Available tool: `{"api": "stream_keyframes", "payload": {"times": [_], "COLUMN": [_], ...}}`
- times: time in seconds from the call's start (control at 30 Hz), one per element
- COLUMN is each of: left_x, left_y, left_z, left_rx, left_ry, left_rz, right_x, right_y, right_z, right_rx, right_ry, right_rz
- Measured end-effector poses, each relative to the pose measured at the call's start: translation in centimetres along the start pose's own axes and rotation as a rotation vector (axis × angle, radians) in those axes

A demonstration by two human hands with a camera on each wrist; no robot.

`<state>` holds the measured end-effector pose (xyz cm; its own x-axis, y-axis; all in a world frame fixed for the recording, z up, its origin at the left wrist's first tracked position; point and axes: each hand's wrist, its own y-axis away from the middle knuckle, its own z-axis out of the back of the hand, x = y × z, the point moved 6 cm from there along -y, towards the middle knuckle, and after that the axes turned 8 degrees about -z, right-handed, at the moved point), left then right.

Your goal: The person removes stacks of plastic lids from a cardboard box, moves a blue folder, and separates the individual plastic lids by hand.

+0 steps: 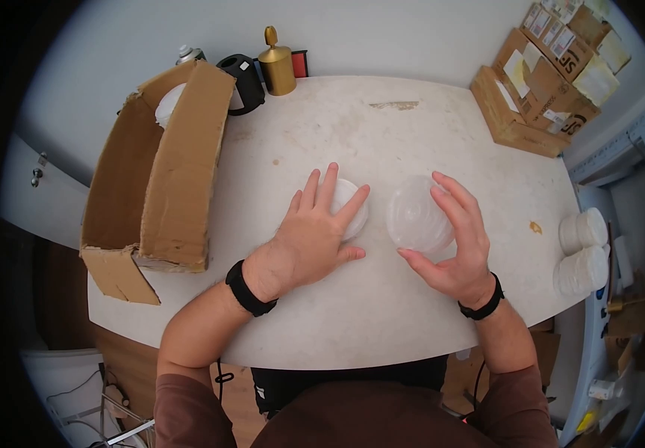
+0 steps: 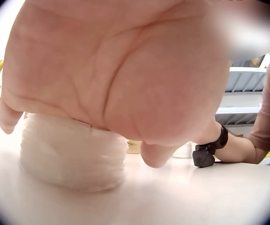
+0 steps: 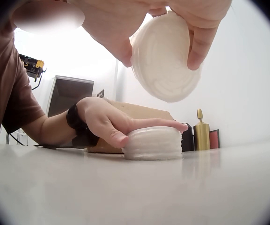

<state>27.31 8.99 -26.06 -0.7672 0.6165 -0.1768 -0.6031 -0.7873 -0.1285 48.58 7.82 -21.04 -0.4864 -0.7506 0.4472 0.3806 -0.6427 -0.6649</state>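
Note:
My left hand (image 1: 304, 235) lies palm down with fingers spread on top of a short stack of round translucent plastic lids (image 2: 74, 154). The stack stands upright on the table, its ridged side showing in both wrist views. To the right of it, my right hand (image 1: 463, 250) grips a round translucent plastic lid (image 1: 416, 216) by its rim, thumb at the near side and fingers round the far right. In the right wrist view this lid (image 3: 165, 56) hangs tilted above the table, its broad face toward the camera.
An open cardboard box (image 1: 184, 172) stands at the left with a white round item inside. Behind are a black canister (image 1: 242, 86) and a gold container (image 1: 278, 67). Taped cardboard boxes (image 1: 539, 89) fill the back right corner; two white stacks (image 1: 582, 272) sit at the right edge.

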Motion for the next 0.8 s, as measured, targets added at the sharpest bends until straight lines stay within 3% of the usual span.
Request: {"api": "stream_keyframes", "payload": {"times": [0.3,0.4,0.5,0.57,0.8], "left_x": [-0.3,-1.2,-3.4,-4.0,-4.1], "left_y": [0.2,0.0,-0.8,-1.0,-1.0], "left_z": [1.2,3.2,4.7,4.1,4.3], "left_rx": [0.109,-0.014,-0.148,-0.246,-0.192], "left_ry": [-0.041,-0.004,0.096,0.615,0.702], "left_rz": [0.068,-0.027,-0.122,-0.216,-0.147], "right_x": [-0.2,0.0,0.2,0.3,1.0], "right_y": [-0.1,0.0,0.1,0.4,0.3], "right_z": [0.1,0.2,-0.1,-0.4,-0.6], "right_rx": [0.0,0.01,0.046,0.076,0.112], "right_ry": [-0.009,-0.024,-0.055,-0.071,-0.111], "right_rz": [-0.013,0.0,0.035,0.053,0.108]}}
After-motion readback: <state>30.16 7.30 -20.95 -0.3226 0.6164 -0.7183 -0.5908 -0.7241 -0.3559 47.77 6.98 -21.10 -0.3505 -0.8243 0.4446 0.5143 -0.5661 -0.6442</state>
